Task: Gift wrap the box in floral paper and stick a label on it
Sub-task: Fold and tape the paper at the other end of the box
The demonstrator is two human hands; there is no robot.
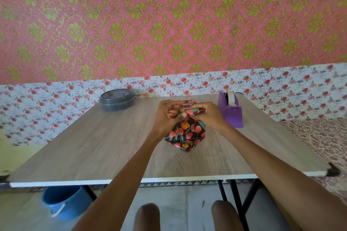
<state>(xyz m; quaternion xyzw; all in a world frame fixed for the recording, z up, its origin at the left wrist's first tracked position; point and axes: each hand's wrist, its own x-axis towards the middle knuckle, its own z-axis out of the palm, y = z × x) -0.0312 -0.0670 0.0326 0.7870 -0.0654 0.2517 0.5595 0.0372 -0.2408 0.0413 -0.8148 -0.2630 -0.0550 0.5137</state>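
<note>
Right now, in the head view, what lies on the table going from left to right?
Dark grey round lidded plastic container → box wrapped in black tulip-print floral paper → purple plastic tape dispenser.

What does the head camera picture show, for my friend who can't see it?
The left hand and right hand pinch a fold atop the floral-wrapped box on a wooden table. A purple tape dispenser stands to its right, a grey lidded tub behind left.
</note>
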